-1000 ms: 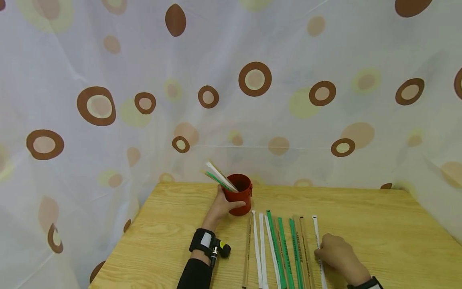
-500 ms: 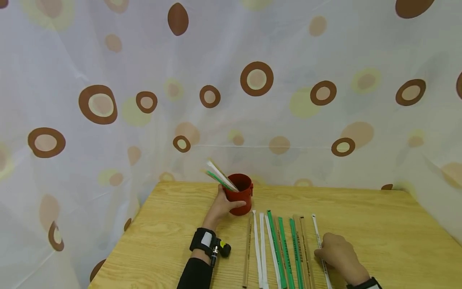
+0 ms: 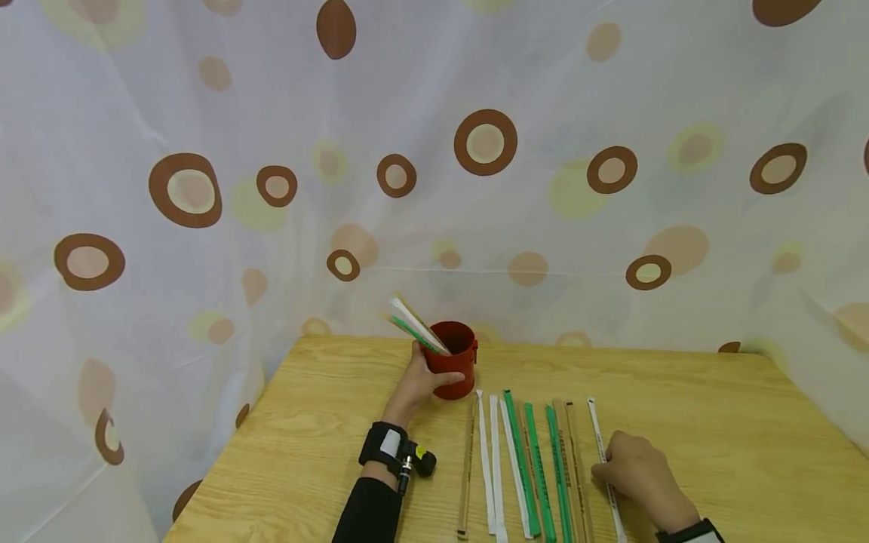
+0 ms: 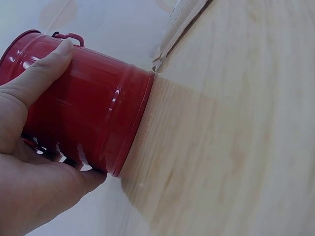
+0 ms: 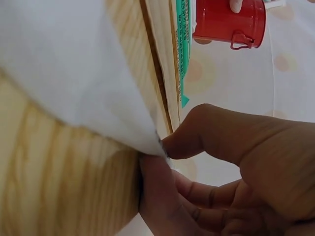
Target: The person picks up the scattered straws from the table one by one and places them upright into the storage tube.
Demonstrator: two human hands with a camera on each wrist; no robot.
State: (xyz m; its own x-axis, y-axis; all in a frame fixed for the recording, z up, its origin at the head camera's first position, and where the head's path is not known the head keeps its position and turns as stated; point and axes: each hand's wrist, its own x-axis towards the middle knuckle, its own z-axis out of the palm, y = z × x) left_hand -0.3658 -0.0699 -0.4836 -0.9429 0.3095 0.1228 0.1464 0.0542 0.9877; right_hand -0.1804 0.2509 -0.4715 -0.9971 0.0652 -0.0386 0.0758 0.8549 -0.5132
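My left hand [image 3: 422,383] grips a small red metal bucket [image 4: 91,103] from its left side, thumb across the front and fingers round the far side. The bucket stands on the table, and white, green and brown paper-wrapped straws [image 3: 416,326] lean out of its mouth to the left. At the right end of a row, my right hand [image 3: 638,475] pinches a white paper-wrapped straw [image 3: 597,430] between thumb and forefinger. In the right wrist view its white wrapper [image 5: 83,64] runs close over the wood from the fingertips [image 5: 157,172]. The straw's far end points toward the back of the table.
Between the hands, several green [image 3: 539,475], brown [image 3: 466,467] and white [image 3: 495,460] wrapped straws lie side by side on the wooden table [image 3: 305,422]. A patterned curtain [image 3: 407,113] hangs behind the table and along its left side.
The near end of the white straw in my right hand has swung slightly to the right. My left hand keeps its grip on the bucket, and the head view has tilted down a little.
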